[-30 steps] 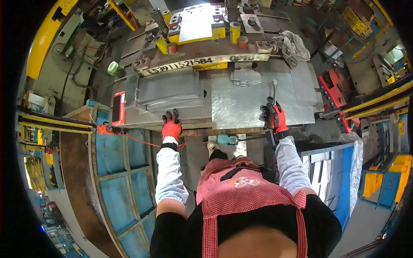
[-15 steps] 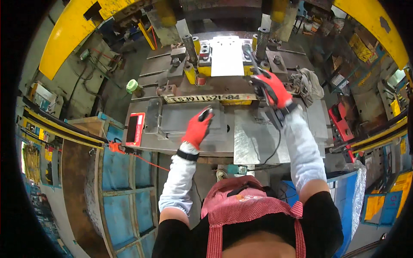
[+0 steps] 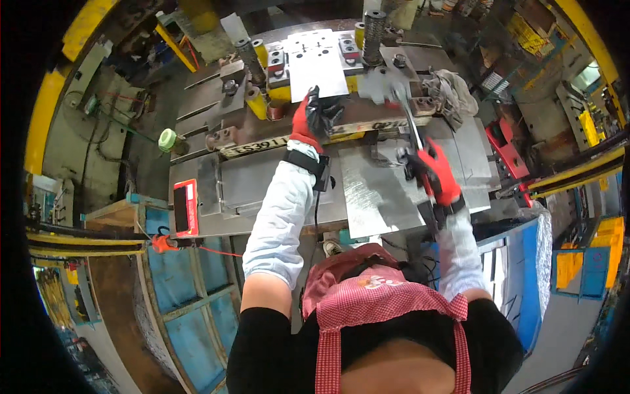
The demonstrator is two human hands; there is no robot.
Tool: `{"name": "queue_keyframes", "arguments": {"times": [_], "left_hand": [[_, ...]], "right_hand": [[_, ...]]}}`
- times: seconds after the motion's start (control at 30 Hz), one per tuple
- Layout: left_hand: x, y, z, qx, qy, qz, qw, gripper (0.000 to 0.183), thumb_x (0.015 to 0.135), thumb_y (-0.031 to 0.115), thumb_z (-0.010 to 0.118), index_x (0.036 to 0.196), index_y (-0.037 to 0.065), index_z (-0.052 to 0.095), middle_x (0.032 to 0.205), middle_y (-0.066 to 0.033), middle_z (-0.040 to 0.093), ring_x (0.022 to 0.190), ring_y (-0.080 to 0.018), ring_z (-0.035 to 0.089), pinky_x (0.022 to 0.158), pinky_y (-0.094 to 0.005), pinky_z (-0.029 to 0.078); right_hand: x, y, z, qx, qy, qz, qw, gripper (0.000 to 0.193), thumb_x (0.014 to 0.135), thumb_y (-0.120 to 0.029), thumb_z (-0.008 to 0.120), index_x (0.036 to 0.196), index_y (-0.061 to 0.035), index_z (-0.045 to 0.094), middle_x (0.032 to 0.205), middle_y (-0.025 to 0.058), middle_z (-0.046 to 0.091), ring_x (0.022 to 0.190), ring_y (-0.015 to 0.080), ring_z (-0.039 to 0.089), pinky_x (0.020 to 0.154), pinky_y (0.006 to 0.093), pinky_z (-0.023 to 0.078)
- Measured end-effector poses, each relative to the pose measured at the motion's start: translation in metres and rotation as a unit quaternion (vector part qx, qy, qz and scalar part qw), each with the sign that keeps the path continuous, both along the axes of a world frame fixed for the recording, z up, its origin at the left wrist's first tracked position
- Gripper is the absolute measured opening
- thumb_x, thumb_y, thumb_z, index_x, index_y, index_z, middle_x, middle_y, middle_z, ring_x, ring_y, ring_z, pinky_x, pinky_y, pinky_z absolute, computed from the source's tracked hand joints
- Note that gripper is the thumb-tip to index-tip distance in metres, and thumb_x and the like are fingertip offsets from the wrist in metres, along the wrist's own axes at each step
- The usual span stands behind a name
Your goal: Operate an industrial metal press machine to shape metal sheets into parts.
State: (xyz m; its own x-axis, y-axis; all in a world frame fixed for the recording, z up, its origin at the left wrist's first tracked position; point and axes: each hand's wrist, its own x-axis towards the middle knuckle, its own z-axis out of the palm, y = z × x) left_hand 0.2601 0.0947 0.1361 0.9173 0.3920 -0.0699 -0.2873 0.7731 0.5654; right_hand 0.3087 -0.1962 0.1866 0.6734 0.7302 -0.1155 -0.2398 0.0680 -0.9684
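My left hand, in a red glove with black palm and fingertips, is at the near edge of a pale metal sheet. Its fingers look closed on that edge, though the underside is hidden. The sheet lies between the posts of a press die and shows several dark holes. My right hand, gloved alike, is wrapped round a long, slim metal hand tool that points away from me. Motion blurs the tool's far end, where a pale grey patch shows; I cannot make out what it is.
Dark ribbed guide posts and yellow cylinders flank the sheet. A grey rag lies at the right. Nearer are flat metal sheets, a grey block and a red-framed device. A green-lidded container stands left.
My left hand has moved forward from above the grey block to the sheet's near edge. My right hand and its tool have drawn back from beside the sheet. The whole view has shifted and turned.
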Motion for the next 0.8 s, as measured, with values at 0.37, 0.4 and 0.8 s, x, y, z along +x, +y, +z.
{"name": "queue_keyframes", "arguments": {"times": [0.37, 0.4, 0.8], "left_hand": [[-0.043, 0.021, -0.004, 0.481, 0.067, 0.313, 0.816, 0.017, 0.080, 0.012, 0.058, 0.092, 0.001, 0.062, 0.080, -0.0033, 0.063, 0.067, -0.0090, 0.055, 0.062, -0.0248, 0.044], [-0.070, 0.029, -0.003, 0.387, 0.074, 0.255, 0.883, 0.018, 0.077, 0.008, 0.059, 0.093, 0.001, 0.062, 0.079, -0.0028, 0.063, 0.067, -0.0094, 0.055, 0.062, -0.0245, 0.044], [-0.103, -0.006, 0.131, 0.637, 0.297, -0.087, 0.706, 0.026, 0.066, 0.014, 0.067, 0.091, 0.006, 0.065, 0.070, -0.0029, 0.060, 0.057, -0.0082, 0.051, 0.049, -0.0243, 0.040]], "right_hand": [[-0.013, -0.065, -0.095, -0.098, 0.073, -0.036, 0.992, 0.037, 0.081, -0.012, 0.054, 0.117, -0.0062, 0.050, 0.067, 0.0042, 0.058, 0.043, 0.0073, 0.042, 0.038, 0.0226, 0.035], [-0.013, -0.068, -0.085, -0.086, 0.061, -0.047, 0.993, 0.038, 0.080, -0.010, 0.055, 0.118, -0.0059, 0.050, 0.065, 0.0030, 0.057, 0.042, 0.0069, 0.042, 0.038, 0.0229, 0.036], [-0.034, -0.029, 0.037, -0.097, -0.390, 0.201, 0.893, 0.064, 0.070, -0.012, 0.066, 0.128, -0.0055, 0.040, 0.086, 0.0082, 0.056, 0.062, 0.0105, 0.050, 0.064, 0.0285, 0.044]]}}
